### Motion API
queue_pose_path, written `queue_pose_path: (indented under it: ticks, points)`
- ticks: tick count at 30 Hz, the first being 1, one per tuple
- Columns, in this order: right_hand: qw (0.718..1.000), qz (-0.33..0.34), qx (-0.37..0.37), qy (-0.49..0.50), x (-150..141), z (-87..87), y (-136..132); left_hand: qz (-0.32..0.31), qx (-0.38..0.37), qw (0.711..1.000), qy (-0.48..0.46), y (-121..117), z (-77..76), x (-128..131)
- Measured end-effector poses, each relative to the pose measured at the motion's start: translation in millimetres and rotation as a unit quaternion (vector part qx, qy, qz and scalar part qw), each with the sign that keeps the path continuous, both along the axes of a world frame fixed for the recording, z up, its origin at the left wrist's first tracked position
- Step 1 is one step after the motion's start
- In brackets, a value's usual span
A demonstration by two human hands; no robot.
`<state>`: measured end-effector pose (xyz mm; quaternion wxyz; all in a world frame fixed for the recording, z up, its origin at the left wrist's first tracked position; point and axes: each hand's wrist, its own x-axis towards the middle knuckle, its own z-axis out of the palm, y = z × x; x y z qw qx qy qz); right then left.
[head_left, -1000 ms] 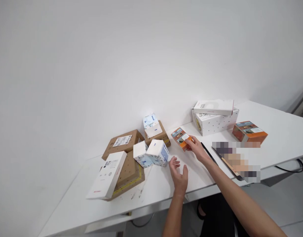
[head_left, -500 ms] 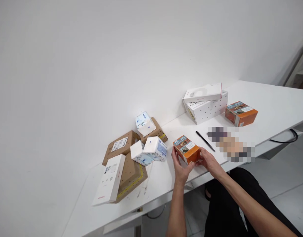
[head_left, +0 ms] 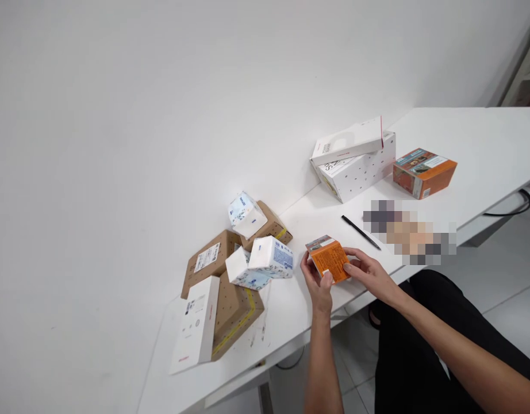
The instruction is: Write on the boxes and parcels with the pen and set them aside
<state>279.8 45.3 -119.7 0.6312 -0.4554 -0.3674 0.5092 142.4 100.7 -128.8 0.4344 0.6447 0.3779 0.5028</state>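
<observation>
An orange box [head_left: 329, 261] with a printed text side is tilted up toward me, near the front edge of the white table [head_left: 291, 313]. My left hand [head_left: 319, 287] grips its left side, thumb on the printed face. On its right edge, my right hand [head_left: 368, 276] holds it with the thumb on the face and fingers behind. A black pen [head_left: 360, 232] lies on the table just beyond my right hand. Whether the box's lower edge touches the table I cannot tell.
White tissue packs [head_left: 271, 256] and brown cartons [head_left: 237, 313] are piled at left, with a flat white box [head_left: 196, 328] leaning there. White boxes [head_left: 364, 167] are stacked against the wall. Another orange box [head_left: 424, 172] stands at right, behind a pixelated patch.
Both hands have tipped the orange box so its printed text side now faces me instead of mainly its picture top. The camera view has shifted slightly.
</observation>
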Motion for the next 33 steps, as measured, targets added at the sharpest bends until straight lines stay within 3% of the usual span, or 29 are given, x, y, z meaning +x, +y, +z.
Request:
queue_pose_path:
  ticks: [9, 15, 20, 25, 33]
  points:
    - [1.000, -0.024, -0.004, 0.014, -1.9, 1.4, 1.8, -0.035, -0.012, 0.999, 0.006, -1.3, 4.6, 0.5]
    - [0.998, -0.053, -0.010, 0.018, -1.3, 2.4, 5.3, -0.072, -0.023, 0.997, 0.004, 0.2, -0.5, -1.8]
    - [0.999, -0.048, -0.006, 0.022, -1.0, -4.1, 6.7, -0.051, -0.033, 0.998, -0.001, -0.6, 1.1, 0.4]
    - [0.998, -0.018, 0.053, 0.012, 0.8, -5.3, 3.5, -0.028, -0.056, 0.998, -0.032, -3.6, 6.7, 2.7]
    - [0.997, -0.060, 0.043, -0.010, 2.6, -2.7, 0.9, -0.131, -0.065, 0.988, -0.046, -1.8, 4.6, -1.9]
